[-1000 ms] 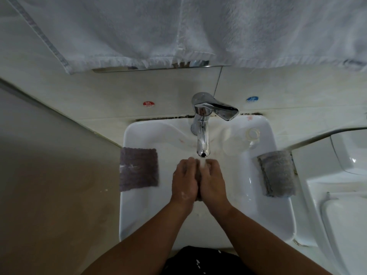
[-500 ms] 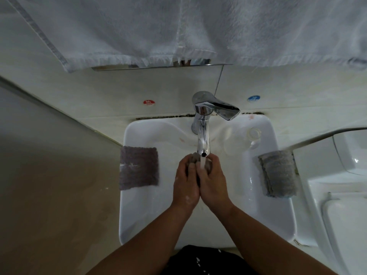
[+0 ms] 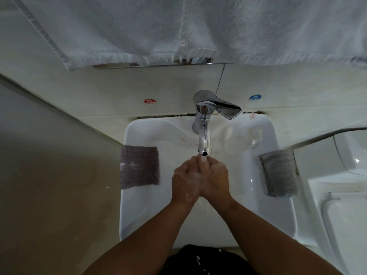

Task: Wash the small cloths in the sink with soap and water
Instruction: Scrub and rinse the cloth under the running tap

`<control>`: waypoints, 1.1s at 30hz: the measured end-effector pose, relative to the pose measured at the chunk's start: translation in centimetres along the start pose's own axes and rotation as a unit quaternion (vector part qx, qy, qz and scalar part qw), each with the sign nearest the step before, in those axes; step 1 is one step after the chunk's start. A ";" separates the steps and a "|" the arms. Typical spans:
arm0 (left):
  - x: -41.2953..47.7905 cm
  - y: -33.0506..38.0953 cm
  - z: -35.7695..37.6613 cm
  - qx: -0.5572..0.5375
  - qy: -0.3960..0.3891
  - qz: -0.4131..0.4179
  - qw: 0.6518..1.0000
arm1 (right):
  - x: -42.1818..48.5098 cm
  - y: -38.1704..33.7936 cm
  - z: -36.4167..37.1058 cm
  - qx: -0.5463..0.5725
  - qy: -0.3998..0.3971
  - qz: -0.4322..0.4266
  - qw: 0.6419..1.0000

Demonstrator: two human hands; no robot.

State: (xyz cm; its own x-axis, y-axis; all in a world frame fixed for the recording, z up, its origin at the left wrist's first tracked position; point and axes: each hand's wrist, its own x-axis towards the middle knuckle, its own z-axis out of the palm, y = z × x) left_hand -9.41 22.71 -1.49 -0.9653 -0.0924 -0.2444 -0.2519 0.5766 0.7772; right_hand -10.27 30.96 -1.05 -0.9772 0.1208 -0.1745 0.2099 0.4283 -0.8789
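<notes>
Grey terry, soft, limp, light; likely heavier and slick once soaped, best pinched at an edge. Dark grey cloth (image 3: 139, 167) draped on left sink (image 3: 268, 215) rim, pale grey cloth (image 3: 279, 172) folded on right rim. Left hand (image 3: 185, 181), right hand (image 3: 215, 180) sudsy, pressed together under faucet (image 3: 204, 139) stream; cloth between them: cannot tell. Glazed basin wet. White towel (image 3: 198, 26) hangs far.

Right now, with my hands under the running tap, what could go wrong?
The dark grey square cloth overhangs the left rim of the white sink and could slide off. Your soapy left hand and right hand meet under the chrome faucet spout, so water may splash over the front edge. The folded light grey cloth sits on the right rim and might get knocked off.
</notes>
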 end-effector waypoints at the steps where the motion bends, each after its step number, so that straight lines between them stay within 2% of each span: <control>1: 0.0 -0.4 0.2 0.000 -0.013 0.003 1.000 | 0.0 0.0 0.1 -0.011 -0.002 0.010 1.000; 2: -0.4 -0.2 0.1 -0.035 -0.011 -0.009 0.999 | 0.0 -0.1 0.1 -0.009 -0.001 0.029 1.000; 4: -1.1 0.6 -0.5 -0.134 0.026 -0.094 0.986 | -0.1 -0.6 -0.1 0.001 0.004 0.065 0.998; 5: -1.3 0.9 -0.7 -0.193 0.006 -0.151 0.969 | -0.2 -0.7 -0.1 0.021 -0.001 0.089 0.996; 6: -1.3 1.1 -0.9 -0.209 -0.007 -0.169 0.963 | -0.3 -0.9 -0.3 0.053 -0.016 0.113 0.992; 8: -1.4 0.9 -1.2 -0.211 -0.013 -0.161 0.964 | -0.6 -1.1 -0.6 0.127 -0.066 0.154 0.978; 11: -0.9 0.0 -1.1 -0.196 0.021 -0.136 0.971 | -1.3 -1.2 -0.9 0.167 -0.108 0.106 0.974; 13: -0.9 0.0 -0.9 -0.183 0.037 -0.121 0.975 | -1.4 -1.3 -0.9 0.093 -0.083 0.060 0.990; 15: -0.9 0.3 -0.7 -0.168 0.053 -0.098 0.980 | -1.2 -1.2 -0.5 0.024 -0.038 0.058 0.997; 17: -0.8 0.6 -0.7 -0.121 0.054 -0.093 0.987 | -0.8 -0.8 -0.3 0.030 -0.014 0.070 0.997; 19: -0.5 0.7 -0.8 -0.079 0.057 -0.108 0.989 | -0.4 -0.1 0.0 0.028 0.001 0.047 0.999; 22: -0.1 1.2 -1.1 -0.114 0.040 -0.108 0.987 | 0.1 0.6 0.3 -0.032 0.006 0.023 0.999; 25: 0.5 1.1 -0.8 -0.052 0.007 -0.099 0.994 | 0.5 -0.2 0.3 -0.021 0.011 0.082 0.996; 27: 0.4 1.1 -0.6 -0.090 0.005 -0.119 0.989 | 0.5 -0.9 0.1 0.008 0.014 0.114 0.993; 30: -0.1 1.1 -0.7 -0.235 0.027 -0.187 0.954 | 0.5 -0.9 -0.3 0.126 -0.019 0.176 0.976; 33: -0.3 0.6 -1.0 -0.298 0.028 -0.182 0.937 | 0.8 -0.2 -0.6 0.171 -0.051 0.244 0.953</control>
State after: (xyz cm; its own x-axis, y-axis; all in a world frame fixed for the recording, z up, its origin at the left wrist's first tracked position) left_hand -9.31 22.24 -0.39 -0.8063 -0.2461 -0.5378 -0.5422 -0.0557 0.8384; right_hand -11.04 31.55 -0.72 -0.7671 0.1360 -0.6270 0.6353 0.0244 -0.7719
